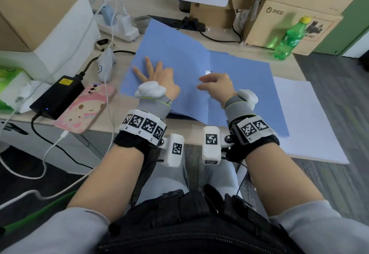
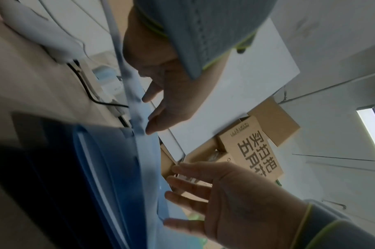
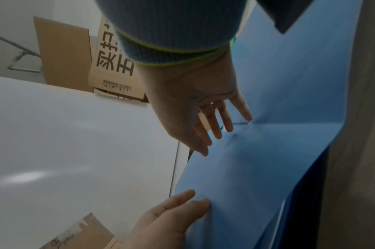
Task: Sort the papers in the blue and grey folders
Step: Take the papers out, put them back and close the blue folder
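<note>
A blue folder (image 1: pixel 179 50) lies opened flat on the desk, its crease running towards me. My left hand (image 1: pixel 157 76) presses flat on the left flap with fingers spread. My right hand (image 1: pixel 216 84) touches the folder beside the crease with its fingertips and holds nothing. The right wrist view shows the right hand (image 3: pixel 203 109) with straight fingers on the blue sheet and the left hand (image 3: pixel 171 219) lower down. White paper sheets (image 1: pixel 303 118) lie under the folder's right side. Darker blue layers with white edges (image 2: pixel 97 168) show beneath the top flap. No grey folder is in view.
Left of the folder lie a pink-cased phone (image 1: pixel 83 108), a black power adapter (image 1: pixel 58 96), cables and a white power strip (image 1: pixel 119 26). Cardboard boxes (image 1: pixel 289 20) and a green bottle (image 1: pixel 289 38) stand at the back right. The desk's front edge runs just below my wrists.
</note>
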